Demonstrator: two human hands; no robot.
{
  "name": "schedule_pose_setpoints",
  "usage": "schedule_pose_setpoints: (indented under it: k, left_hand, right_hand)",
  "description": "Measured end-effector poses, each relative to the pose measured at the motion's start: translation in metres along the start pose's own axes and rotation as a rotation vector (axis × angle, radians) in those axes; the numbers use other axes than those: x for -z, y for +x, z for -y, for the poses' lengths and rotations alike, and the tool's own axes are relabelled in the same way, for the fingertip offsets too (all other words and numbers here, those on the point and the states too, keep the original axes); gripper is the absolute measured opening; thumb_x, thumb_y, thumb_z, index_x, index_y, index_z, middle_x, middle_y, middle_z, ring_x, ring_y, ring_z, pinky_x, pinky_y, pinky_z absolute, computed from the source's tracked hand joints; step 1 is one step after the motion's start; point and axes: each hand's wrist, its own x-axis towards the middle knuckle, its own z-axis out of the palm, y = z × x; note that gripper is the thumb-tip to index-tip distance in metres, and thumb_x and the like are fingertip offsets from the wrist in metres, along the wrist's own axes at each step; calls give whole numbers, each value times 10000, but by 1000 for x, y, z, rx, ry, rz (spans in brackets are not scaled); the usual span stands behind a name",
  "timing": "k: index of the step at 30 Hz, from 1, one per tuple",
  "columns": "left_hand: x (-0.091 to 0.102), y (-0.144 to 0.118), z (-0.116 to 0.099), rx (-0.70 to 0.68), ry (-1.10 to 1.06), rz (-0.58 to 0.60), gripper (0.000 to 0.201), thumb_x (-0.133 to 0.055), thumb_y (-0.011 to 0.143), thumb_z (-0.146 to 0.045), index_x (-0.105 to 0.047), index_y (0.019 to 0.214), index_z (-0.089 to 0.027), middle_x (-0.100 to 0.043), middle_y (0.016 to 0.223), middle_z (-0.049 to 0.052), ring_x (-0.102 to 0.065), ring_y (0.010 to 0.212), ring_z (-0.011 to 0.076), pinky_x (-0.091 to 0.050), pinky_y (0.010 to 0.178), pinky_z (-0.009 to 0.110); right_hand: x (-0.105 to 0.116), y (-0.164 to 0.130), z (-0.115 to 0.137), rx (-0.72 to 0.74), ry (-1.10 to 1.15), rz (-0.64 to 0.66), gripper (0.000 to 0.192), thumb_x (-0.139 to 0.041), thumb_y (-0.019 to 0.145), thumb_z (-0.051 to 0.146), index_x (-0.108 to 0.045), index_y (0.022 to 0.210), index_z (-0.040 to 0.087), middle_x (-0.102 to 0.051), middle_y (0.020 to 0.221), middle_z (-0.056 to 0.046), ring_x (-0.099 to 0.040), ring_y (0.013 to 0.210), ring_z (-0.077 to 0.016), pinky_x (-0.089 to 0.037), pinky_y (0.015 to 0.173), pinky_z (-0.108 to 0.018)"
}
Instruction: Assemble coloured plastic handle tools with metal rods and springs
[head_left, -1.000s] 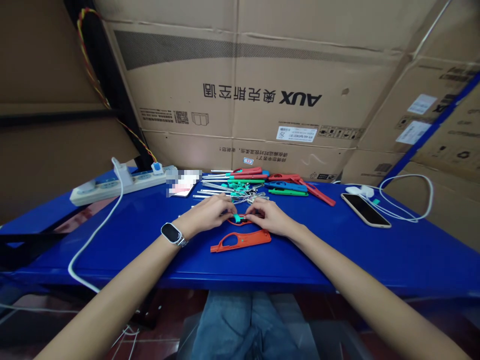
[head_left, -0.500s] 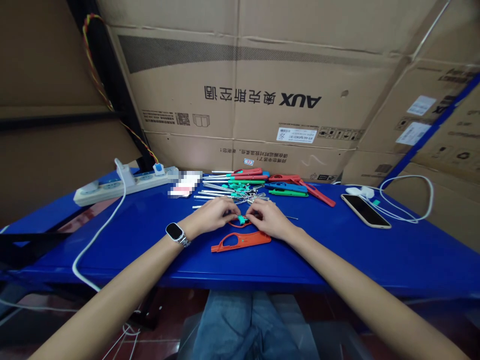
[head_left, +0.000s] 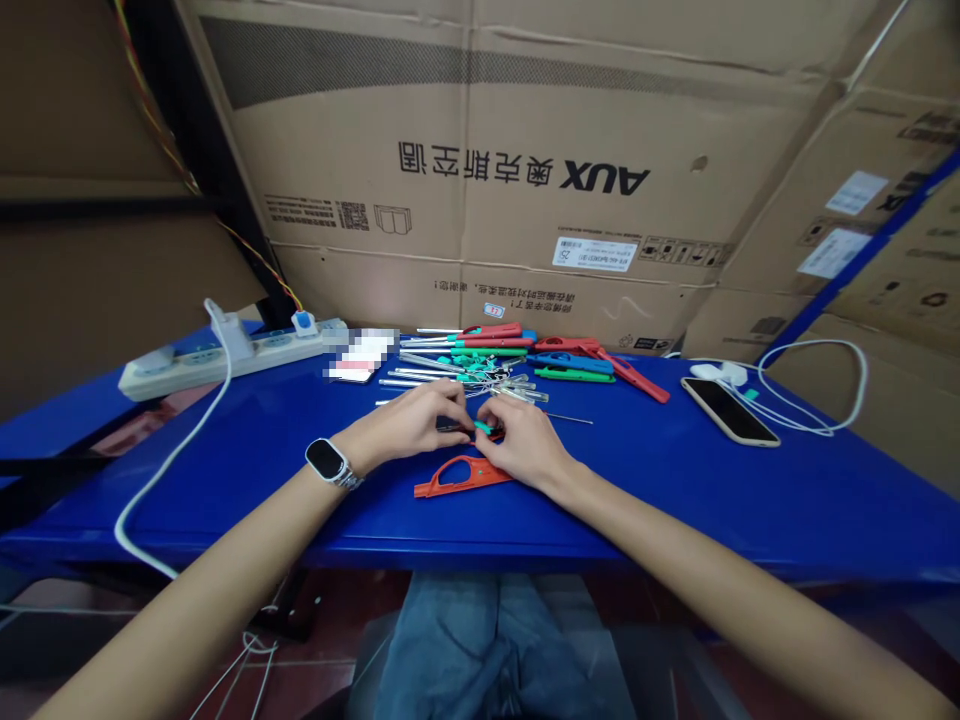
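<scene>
Both hands meet at the middle of the blue table (head_left: 675, 500). The left hand (head_left: 409, 425) and the right hand (head_left: 517, 445) have their fingers curled narrow and pinched together on a small teal part (head_left: 484, 427), held just above the tabletop between the fingertips. What lies under the teal part is mostly covered by the fingers; it looks like a dark, thin piece, but that is hard to make out. An orange shell (head_left: 461, 476) lies flat on the table, just in front of the hands and touching the right hand's edge. Behind the hands is a loose pile (head_left: 499, 358) of metal rods and red, green and blue handles. A phone (head_left: 730, 411) lies to the right, a power strip (head_left: 225, 352) to the left. A watch (head_left: 327, 460) is on the left wrist.
</scene>
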Motion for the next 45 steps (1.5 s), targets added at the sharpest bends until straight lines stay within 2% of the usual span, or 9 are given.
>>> schedule_pose_setpoints:
  k: [5, 10, 20, 26, 34, 40, 45]
  left_hand:
    - [-3, -2, 6, 1, 78, 68, 163, -640, 906, -294, -754, 866, -184, -590, 890, 44, -571, 809, 167, -449, 726, 276]
    - [-5, -2, 8, -26, 79, 79, 180, -602, 933, -291, -743, 889, -188, -585, 906, 48, -577, 838, 179, -455, 760, 288]
    - [-6, -1, 14, -16, 55, 87, 195, -595, 936, -303, -747, 908, -184, -585, 891, 49, -569, 828, 179, -457, 765, 290]
    - [-7, 0, 12, -18, 44, 75, 241, -572, 948, -345, -747, 891, -189, -593, 875, 50, -566, 828, 181, -457, 765, 293]
    - [-9, 0, 13, -26, 75, 87, 166, -606, 933, -278, -742, 900, -188, -602, 902, 52, -578, 854, 186, -453, 780, 288]
    - [-7, -1, 13, -19, 74, 87, 165, -609, 933, -278, -747, 915, -191, -600, 907, 52, -574, 855, 182, -459, 788, 290]
    - [-5, -2, 12, 10, 23, 65, 163, -616, 919, -271, -753, 919, -183, -614, 911, 57, -582, 848, 179, -471, 788, 297]
  right_hand:
    - [1, -1, 0, 5, -42, 14, 67, -630, 815, 193, -661, 875, 199, -646, 880, -37, -601, 782, -174, -428, 681, -269]
    - [1, 0, 4, 1, -182, 38, 116, -593, 845, 211, -677, 923, 203, -621, 912, -57, -585, 774, -189, -382, 626, -279]
    - [5, 4, 6, -43, -159, 59, 88, -594, 831, 186, -654, 894, 196, -613, 920, -52, -564, 734, -177, -382, 633, -274]
    - [7, 6, 9, -47, -226, 113, 101, -593, 840, 189, -650, 923, 205, -601, 937, -61, -587, 780, -197, -386, 632, -277]
    - [9, 9, 15, -80, -321, 152, 112, -580, 840, 188, -650, 926, 200, -604, 929, -79, -590, 746, -199, -338, 572, -275]
    - [10, 7, 3, -13, -239, 135, 81, -608, 866, 234, -650, 811, 193, -591, 859, -55, -574, 737, -175, -324, 567, -270]
    - [15, 4, -6, 5, -112, 159, 89, -640, 875, 259, -693, 879, 188, -598, 871, -41, -576, 744, -157, -370, 617, -263]
